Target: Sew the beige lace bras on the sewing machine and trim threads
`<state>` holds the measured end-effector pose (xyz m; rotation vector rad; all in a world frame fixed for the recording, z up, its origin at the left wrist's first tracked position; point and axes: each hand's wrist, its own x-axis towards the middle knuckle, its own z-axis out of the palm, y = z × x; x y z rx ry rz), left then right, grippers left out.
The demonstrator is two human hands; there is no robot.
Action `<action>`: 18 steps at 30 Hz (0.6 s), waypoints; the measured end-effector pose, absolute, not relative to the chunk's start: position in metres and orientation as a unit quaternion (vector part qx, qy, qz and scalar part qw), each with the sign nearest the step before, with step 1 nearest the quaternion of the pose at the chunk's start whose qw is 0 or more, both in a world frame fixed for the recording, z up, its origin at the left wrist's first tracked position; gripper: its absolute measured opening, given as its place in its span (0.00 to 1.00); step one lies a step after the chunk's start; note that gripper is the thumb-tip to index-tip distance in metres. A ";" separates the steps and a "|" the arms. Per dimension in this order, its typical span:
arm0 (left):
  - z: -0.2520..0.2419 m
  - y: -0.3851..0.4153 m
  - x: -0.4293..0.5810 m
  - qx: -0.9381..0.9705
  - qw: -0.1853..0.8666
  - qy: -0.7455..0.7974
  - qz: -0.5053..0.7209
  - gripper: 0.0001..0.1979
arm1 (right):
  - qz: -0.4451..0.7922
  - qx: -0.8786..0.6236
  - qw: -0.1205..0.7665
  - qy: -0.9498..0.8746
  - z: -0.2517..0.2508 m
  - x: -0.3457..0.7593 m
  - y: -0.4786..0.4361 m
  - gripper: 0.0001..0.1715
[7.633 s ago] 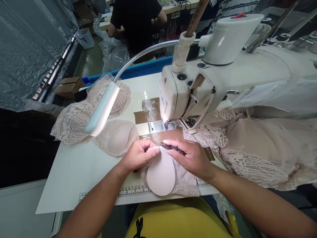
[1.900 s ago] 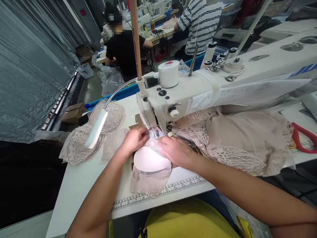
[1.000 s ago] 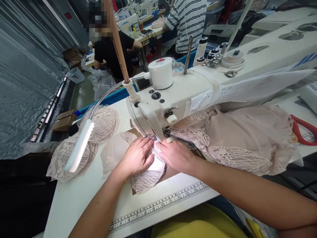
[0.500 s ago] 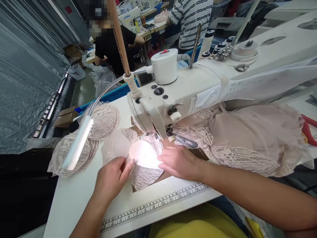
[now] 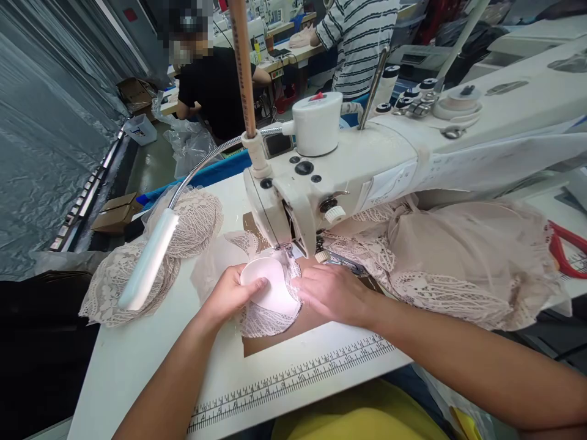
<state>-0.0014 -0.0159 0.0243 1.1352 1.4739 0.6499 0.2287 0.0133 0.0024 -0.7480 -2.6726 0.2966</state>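
Observation:
A smooth pale bra cup [image 5: 270, 284] lies on a piece of pink lace [image 5: 270, 322] just in front of the sewing machine's needle area [image 5: 287, 249]. My left hand [image 5: 236, 290] grips the cup's left side, thumb on top and fingers underneath. On the right edge, my right hand [image 5: 328, 290] presses its closed fingers onto the lace beside the cup. Sheer fabric with a lace edge [image 5: 217, 256] spreads out behind my left hand. The sewing machine [image 5: 293, 183] stands over the work.
Stacked lace pieces [image 5: 132, 287] lie at the left under a lamp [image 5: 149, 263]. Sewn lace and mesh fabric [image 5: 458, 256] is heaped at the right, near red-handled scissors [image 5: 566, 250]. A printed ruler [image 5: 293, 382] runs along the table's front edge. Two people sit beyond the machine.
My left hand has moved up and right, from the cup's lower edge onto its left side, thumb now over it. The right hand stays on the right edge. The view has shifted slightly.

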 end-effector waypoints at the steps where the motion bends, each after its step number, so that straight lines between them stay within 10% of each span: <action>1: 0.025 -0.016 -0.002 0.489 0.545 0.625 0.272 0.24 | 0.087 -0.287 0.167 -0.939 0.002 0.228 0.015 0.12; 18: 0.018 -0.018 -0.009 0.539 0.482 0.636 0.270 0.23 | 0.068 -0.378 0.073 -0.920 0.006 0.224 0.018 0.16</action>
